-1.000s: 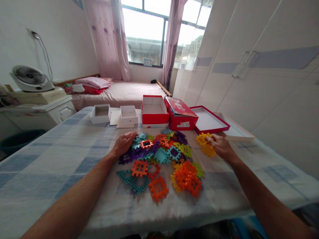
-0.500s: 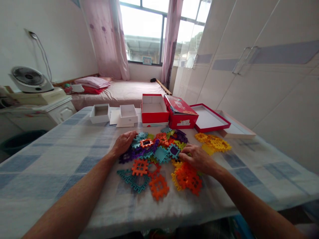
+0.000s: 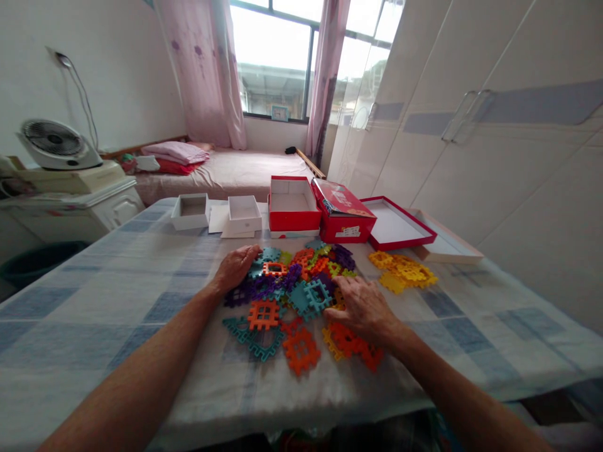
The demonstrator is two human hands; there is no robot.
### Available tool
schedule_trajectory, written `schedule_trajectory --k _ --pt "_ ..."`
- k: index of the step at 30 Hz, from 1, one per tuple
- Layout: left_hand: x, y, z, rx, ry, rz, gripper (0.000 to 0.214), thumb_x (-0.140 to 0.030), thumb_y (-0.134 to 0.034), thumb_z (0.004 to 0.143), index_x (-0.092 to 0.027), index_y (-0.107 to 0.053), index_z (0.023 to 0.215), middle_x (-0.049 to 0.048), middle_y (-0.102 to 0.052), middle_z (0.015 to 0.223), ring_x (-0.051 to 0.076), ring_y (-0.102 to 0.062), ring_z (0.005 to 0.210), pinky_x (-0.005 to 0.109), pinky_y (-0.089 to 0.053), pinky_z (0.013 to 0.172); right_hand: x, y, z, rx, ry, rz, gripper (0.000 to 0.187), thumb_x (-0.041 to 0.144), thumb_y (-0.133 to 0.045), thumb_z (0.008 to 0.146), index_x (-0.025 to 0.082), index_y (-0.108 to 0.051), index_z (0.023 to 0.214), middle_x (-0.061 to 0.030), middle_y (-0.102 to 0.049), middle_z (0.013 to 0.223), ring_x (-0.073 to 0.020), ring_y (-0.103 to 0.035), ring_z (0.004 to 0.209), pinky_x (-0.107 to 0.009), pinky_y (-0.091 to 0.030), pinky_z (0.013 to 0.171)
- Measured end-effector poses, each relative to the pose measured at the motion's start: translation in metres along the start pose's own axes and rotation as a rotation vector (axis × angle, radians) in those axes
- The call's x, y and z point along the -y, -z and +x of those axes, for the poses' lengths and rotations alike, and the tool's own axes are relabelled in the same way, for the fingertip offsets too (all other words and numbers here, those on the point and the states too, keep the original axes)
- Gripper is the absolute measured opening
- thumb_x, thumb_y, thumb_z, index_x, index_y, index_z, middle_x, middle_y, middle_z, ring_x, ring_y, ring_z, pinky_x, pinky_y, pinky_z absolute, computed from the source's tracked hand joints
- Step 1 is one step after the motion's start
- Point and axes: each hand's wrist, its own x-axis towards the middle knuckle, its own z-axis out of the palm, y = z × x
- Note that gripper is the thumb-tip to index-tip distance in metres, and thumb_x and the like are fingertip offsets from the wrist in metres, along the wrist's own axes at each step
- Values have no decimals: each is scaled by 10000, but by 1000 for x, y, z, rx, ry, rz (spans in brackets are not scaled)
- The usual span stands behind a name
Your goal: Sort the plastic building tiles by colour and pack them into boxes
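A heap of plastic interlocking tiles with toothed edges lies before me, in purple, blue, orange and green. My left hand (image 3: pixel 237 269) rests against the heap's left side, its fingers extended beside a light blue tile (image 3: pixel 271 254). My right hand (image 3: pixel 362 307) is at the right side, thumb and fingers apart, with nothing visible in its grip. Close to its thumb lies a blue frame tile (image 3: pixel 318 297). Partly under this hand are orange tiles (image 3: pixel 351 344) and yellow ones. Nearer to me are a loose orange tile (image 3: pixel 301 351) and a teal triangular tile (image 3: pixel 261 342).
Yellow tiles (image 3: pixel 407 273) form a separate group at the right. Along the table's far side stand two small white boxes (image 3: pixel 191 216), an open red box (image 3: pixel 294 220), a printed red box (image 3: pixel 346 229), a red-rimmed lid (image 3: pixel 398 229) and a pale tray (image 3: pixel 452 251).
My right hand has opened from a pinch and shifted slightly toward me. The blue frame tile near it has moved left and nearer. My left hand stays at the heap's left side.
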Motion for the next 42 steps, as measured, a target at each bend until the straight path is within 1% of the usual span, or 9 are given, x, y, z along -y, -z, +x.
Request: schedule_trajectory --k 6,16,20,24,28,31,34,38,42 --pt "1 0 0 6 -9 -10 627 -590 -210 874 -161 -662 948 75 -706 932 219 -631 846 286 -458 755 -1 -10 12 -11 9 431 418 194 -536 705 161 -525 1121 -39 -635 842 -148 -570 735 -253 -401 664" --pt "2 -1 0 2 1 -28 653 -626 -209 859 -164 -661 952 66 -708 906 217 -629 840 281 -461 747 -20 -2 31 -121 -136 1122 303 423 -631 708 165 -622 865 -18 -646 775 -132 -572 659 -247 -441 600" --pt "2 0 0 6 9 -33 648 -629 -218 857 -162 -655 959 71 -708 906 222 -631 836 296 -463 759 -24 -3 34 -253 -187 1239 327 449 -668 669 164 -599 812 9 -613 699 -108 -546 597 -222 -425 553" --pt "4 0 1 6 5 -39 642 -630 -223 854 -163 -649 969 72 -706 897 226 -631 848 301 -460 774 -51 5 33 -343 -235 1229 363 477 -664 666 165 -601 843 -7 -630 742 -118 -568 620 -235 -457 578" --pt "6 -1 2 14 11 -43 642 -636 -222 849 -170 -650 959 76 -706 909 230 -631 844 305 -463 766 -110 14 33 -483 -359 1073 399 484 -691 623 165 -615 851 -39 -660 787 -144 -594 640 -261 -476 590" --pt "7 -1 2 19 13 -46 645 -642 -224 846 -173 -654 953 75 -707 926 228 -631 847 303 -464 765 -152 14 35 -453 -423 999 392 474 -681 617 161 -614 845 -65 -669 808 -174 -607 669 -296 -486 613" --pt "7 -1 2 11 18 -44 651 -645 -231 844 -167 -656 966 70 -708 930 223 -632 842 299 -463 768 -173 15 33 -496 -457 664 338 431 -634 662 149 -632 850 -91 -656 812 -210 -601 749 -345 -478 693" --pt "6 -2 2 7 24 -37 647 -638 -230 847 -168 -660 962 64 -711 897 224 -633 843 298 -462 761 -151 20 26 -616 -385 211 325 363 -570 733 134 -642 953 -131 -618 947 -247 -561 924 -394 -425 841" --pt "4 -2 1 4 22 -32 641 -623 -229 854 -159 -655 966 71 -707 901 225 -632 851 295 -460 764 -93 16 25 -329 -106 421 312 337 -503 817 149 -628 1032 -91 -615 986 -171 -594 843 -298 -460 777"
